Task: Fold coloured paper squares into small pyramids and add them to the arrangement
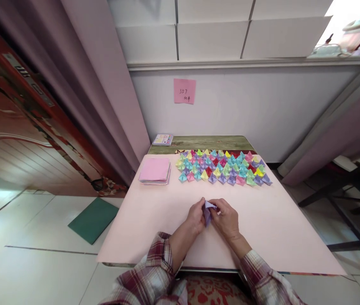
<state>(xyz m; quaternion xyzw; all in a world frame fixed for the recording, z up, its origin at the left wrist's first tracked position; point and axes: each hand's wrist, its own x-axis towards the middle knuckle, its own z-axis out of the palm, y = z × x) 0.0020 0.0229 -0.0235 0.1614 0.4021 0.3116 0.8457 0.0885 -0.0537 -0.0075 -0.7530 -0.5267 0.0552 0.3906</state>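
Observation:
Between my two hands, just above the near middle of the table, is a partly folded piece of purple origami paper [207, 217]. My left hand [196, 215] is closed on its left side, thumb at the upper edge. On the upper right edge, my right hand [226, 217] pinches the same paper with thumb and fingers. Beyond my hands lie rows of small folded paper pieces [220, 167] in many colours, each with a raised point. A stack of square paper [155, 169], pink on top, sits to their left.
Pale pink sheeting covers the table [148, 224]. A small packet [163, 140] lies at the far left corner. On the wall is a pink note [184, 91] with handwriting. A green mat [93, 220] lies on the floor at left, and a dark stool [351, 207] stands at right.

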